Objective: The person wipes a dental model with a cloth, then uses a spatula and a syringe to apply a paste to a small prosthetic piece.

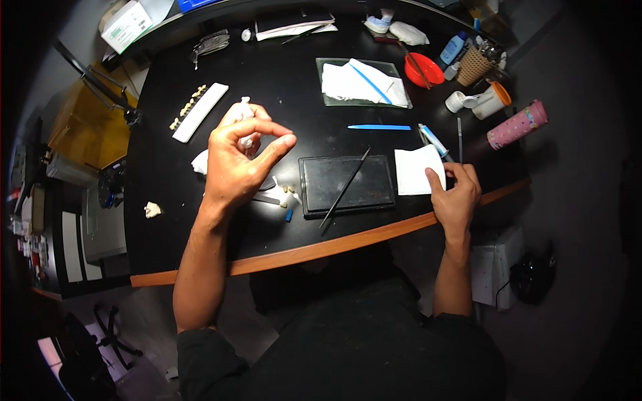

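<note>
My left hand (242, 159) is raised over the table, its thumb and index finger curved toward each other with a gap between the tips. Its other fingers are curled round a white lump (245, 107), mostly hidden by the hand. At the right, my right hand (460, 190) has its thumb on the edge of a white paper square (413, 175), with the fingers bent at that edge. Between the hands lies a flat black box (348, 188) with a thin dark tool (346, 184) slanting across it. Small tooth-like pieces (286, 198) lie below my left hand.
A long white block (200, 113) stands beside a row of tooth-like pieces (186, 109). Farther back are a glass plate (324, 99) with white tissue, a blue strip (379, 127), and a red bowl (431, 72). A pink bottle (517, 125) lies near the right edge.
</note>
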Available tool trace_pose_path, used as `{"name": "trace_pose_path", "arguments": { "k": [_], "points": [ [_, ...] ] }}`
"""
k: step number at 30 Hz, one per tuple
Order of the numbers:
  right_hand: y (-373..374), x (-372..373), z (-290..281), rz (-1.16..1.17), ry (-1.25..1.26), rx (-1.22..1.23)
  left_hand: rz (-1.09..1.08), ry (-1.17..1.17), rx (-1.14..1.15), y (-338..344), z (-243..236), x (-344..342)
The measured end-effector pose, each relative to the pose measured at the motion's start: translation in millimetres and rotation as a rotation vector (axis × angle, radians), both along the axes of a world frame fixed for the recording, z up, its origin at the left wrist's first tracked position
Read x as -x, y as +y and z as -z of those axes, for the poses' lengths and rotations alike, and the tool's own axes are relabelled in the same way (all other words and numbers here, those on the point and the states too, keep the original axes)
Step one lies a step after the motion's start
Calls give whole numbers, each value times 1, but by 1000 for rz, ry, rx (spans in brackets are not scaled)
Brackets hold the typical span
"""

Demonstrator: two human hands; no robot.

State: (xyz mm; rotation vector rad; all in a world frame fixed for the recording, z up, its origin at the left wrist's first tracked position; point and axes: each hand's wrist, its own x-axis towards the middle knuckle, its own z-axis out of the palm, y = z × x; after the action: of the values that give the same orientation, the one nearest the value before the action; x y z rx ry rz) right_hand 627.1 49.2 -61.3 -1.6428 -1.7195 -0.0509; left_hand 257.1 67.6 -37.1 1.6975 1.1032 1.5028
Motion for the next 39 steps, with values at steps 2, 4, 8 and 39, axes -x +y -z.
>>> {"name": "trace_pose_path", "arguments": {
  "k": [2, 4, 8, 39],
  "points": [
    [-3, -1, -3, 35, -114, -183, -4, 0, 18, 2, 1, -1],
    [-2, -2, -6, 31, -100, -139, -7, -20, 47, 1, 2, 3],
    [4, -5, -7, -27, -70, -54, -13, 180, 107, -2, -2, 7],
    [-24, 19, 25, -221, 65, -11, 320, 788, 101, -14, 14, -10]
  ]
}}
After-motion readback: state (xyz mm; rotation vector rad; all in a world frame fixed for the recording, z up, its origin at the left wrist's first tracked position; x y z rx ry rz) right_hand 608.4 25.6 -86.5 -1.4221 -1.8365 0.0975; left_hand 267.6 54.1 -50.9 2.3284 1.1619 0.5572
